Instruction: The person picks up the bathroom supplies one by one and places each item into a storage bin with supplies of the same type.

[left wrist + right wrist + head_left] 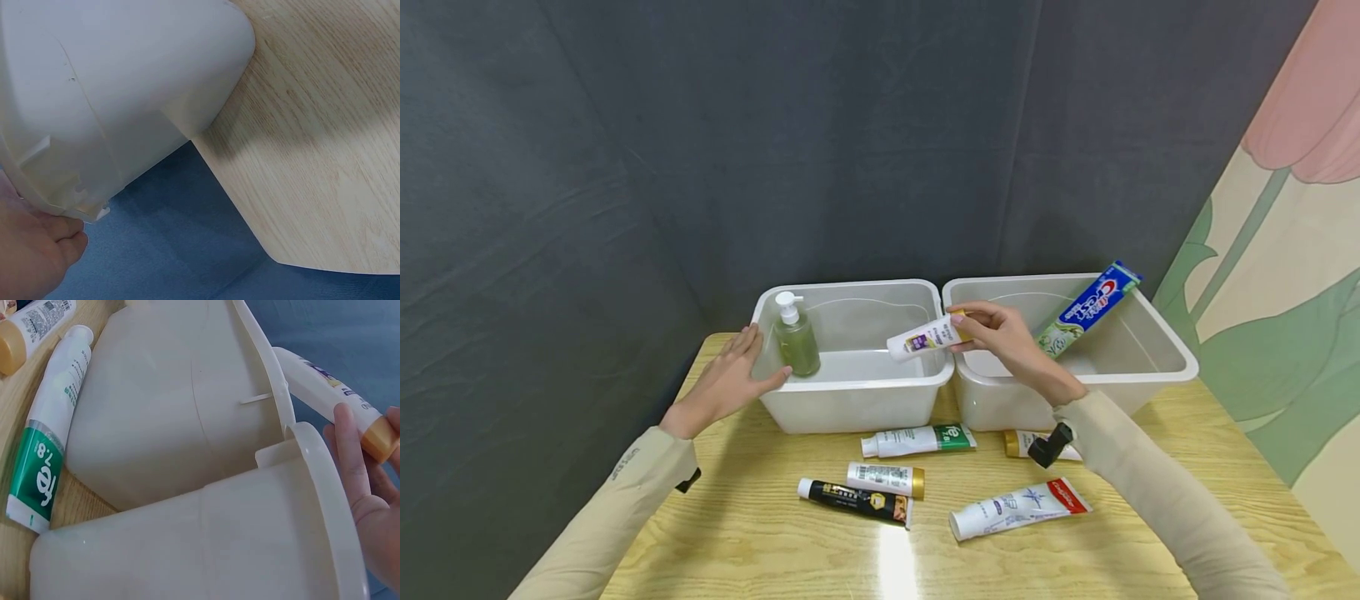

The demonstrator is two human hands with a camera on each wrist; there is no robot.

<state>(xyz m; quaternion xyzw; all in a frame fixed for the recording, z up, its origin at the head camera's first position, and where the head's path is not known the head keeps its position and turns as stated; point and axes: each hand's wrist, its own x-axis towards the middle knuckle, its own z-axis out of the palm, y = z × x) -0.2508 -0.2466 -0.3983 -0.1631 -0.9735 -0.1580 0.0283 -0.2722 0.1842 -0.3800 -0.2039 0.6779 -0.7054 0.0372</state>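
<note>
My right hand (1003,333) pinches a white tube (925,336) with a purple label by its gold cap (380,439). The tube slants over the right end of the left bin (850,385), near where the two bins meet. Inside that bin, at its left end, stands a pump bottle (797,342) of green liquid. My left hand (726,379) rests on the left bin's front left corner, fingers stretched along the side rim and thumb over the front rim. In the left wrist view its fingers (65,237) show at the rim.
A blue and green Crest box (1090,304) leans in the right bin (1150,381). On the wooden table lie a green and white tube (917,440), a gold-capped tube (887,478), a black tube (853,500), a Colgate tube (1018,508) and another gold-capped tube (1021,443).
</note>
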